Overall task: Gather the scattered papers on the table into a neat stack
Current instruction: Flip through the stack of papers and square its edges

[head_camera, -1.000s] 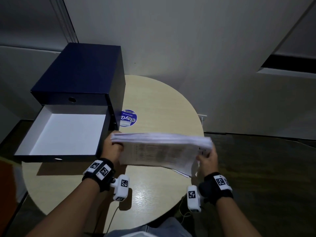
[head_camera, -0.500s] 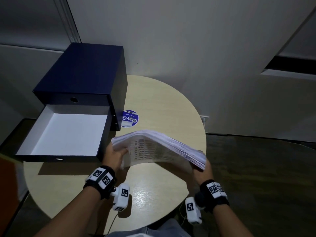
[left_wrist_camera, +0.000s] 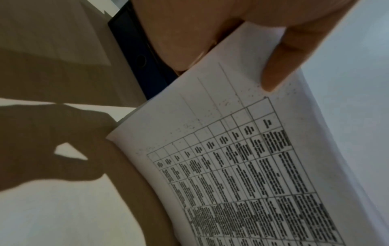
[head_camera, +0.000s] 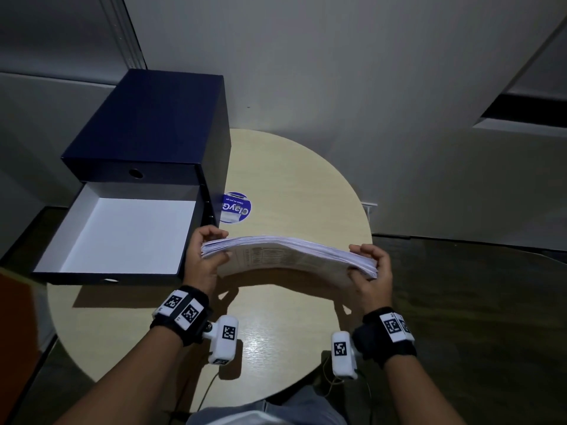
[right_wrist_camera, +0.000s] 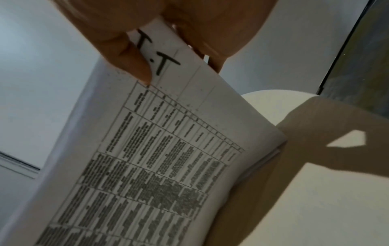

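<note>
In the head view, the stack of papers [head_camera: 288, 256] is held in the air in the middle of the frame, above the round wooden table [head_camera: 294, 179], and it bends upward in an arch. The left hand [head_camera: 205, 259] grasps its left end, fingers curled over the top and thumb on the near face; the right hand [head_camera: 369, 271] grasps the right end in the same way. In the upper left stands a dark blue drawer box [head_camera: 153, 127], with its white-lined drawer [head_camera: 122, 234] pulled out. A round blue sticker [head_camera: 235, 207] lies on the table just beside the box. In the left wrist view, the thumb [left_wrist_camera: 280, 66] presses on a printed sheet with a table grid [left_wrist_camera: 242, 166], which fills the right of the frame; the hand's shadow falls on the table at the left. In the right wrist view, the thumb [right_wrist_camera: 130, 58] and fingers pinch the sheet's upper end [right_wrist_camera: 168, 58], where hand-written black letters are seen, at the top centre.
</note>
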The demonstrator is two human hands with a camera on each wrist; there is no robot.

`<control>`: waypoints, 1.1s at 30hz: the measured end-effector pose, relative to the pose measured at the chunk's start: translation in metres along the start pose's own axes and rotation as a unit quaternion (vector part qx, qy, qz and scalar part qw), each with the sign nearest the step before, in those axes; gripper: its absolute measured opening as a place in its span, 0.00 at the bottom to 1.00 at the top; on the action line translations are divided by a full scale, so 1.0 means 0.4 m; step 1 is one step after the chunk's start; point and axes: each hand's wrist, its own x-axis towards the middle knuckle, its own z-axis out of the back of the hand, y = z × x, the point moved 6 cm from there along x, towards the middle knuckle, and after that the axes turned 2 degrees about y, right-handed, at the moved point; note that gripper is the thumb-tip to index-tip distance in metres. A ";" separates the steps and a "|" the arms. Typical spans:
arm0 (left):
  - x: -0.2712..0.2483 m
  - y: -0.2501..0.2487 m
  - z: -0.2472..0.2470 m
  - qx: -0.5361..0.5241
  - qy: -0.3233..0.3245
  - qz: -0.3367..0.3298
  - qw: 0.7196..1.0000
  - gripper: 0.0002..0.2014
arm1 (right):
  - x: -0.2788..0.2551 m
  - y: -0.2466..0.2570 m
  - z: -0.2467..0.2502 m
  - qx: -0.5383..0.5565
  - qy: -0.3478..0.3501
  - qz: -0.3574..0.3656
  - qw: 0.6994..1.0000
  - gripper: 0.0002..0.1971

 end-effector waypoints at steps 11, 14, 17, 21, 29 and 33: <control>0.044 -0.009 -0.008 0.038 -0.045 0.011 0.998 0.02 | 0.052 0.027 -0.025 -0.012 -0.088 -0.040 0.995 0.04; 0.055 -0.016 -0.005 0.061 -0.050 0.015 0.997 0.07 | 0.059 0.030 -0.026 -0.026 -0.093 -0.043 0.994 0.05; 0.059 -0.023 -0.009 0.067 -0.058 0.006 0.996 0.05 | 0.062 0.035 -0.023 -0.030 -0.083 -0.043 0.995 0.06; 0.062 -0.020 -0.010 0.089 -0.064 0.015 0.994 0.06 | 0.063 0.038 -0.024 -0.035 -0.080 -0.043 0.995 0.06; 0.074 -0.029 -0.016 0.124 -0.076 0.010 0.989 0.11 | 0.034 -0.015 -0.004 0.005 0.091 -0.042 0.995 0.39; 0.082 -0.036 -0.023 0.129 -0.084 0.008 0.988 0.10 | 0.014 -0.036 0.006 -0.023 0.132 -0.054 0.990 0.42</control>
